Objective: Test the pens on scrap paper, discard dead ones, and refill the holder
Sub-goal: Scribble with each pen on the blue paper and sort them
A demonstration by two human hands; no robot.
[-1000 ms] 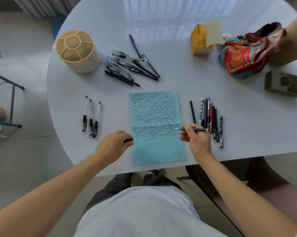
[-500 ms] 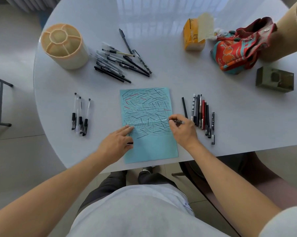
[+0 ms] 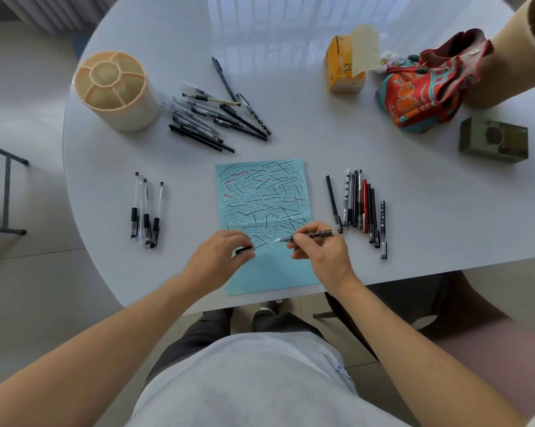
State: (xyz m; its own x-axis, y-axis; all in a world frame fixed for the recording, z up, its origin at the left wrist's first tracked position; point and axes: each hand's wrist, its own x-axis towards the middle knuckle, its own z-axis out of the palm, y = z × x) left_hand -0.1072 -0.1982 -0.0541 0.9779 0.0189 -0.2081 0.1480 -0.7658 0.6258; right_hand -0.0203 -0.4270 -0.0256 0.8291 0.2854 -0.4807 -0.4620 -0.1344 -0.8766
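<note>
Right hand (image 3: 321, 254): your fingers are closed around a pen (image 3: 309, 236), at the lower centre of the frame. The pen lies almost flat, its clear tip pointing left over the paper. Whether the tip touches the paper, you cannot tell.
Left hand (image 3: 220, 257): it is curled, and a small black piece, perhaps the cap (image 3: 244, 249), shows between your fingertips. Most of it is hidden by your fingers. The hand rests on the left edge of the paper.
Paper (image 3: 264, 211): a light blue sheet in the centre, full of short black strokes and a few red ones. Its lower part is blank, and the bottom edge reaches the rim of the table (image 3: 383, 155).
Holder (image 3: 115, 90): a cream round one at the upper left, upright, with its compartments showing no pens.
Pile (image 3: 216, 118): a loose heap of pens just right of the holder. They overlap, so the number is hard to count.
Three pens (image 3: 146, 211): at the left of the paper, side by side, well apart from it.
Row (image 3: 360, 204): pens lined up at the right of the paper, mostly black, one red. They lie close together, and some hide one another.
Upper right: a yellow pack (image 3: 344, 69), a red patterned cloth (image 3: 420, 90) and a dark green box (image 3: 494, 138). A tan tube (image 3: 512, 50) is cut off by the frame edge.
Lower frame: your forearms, shirt and lap cover the floor under the table.
</note>
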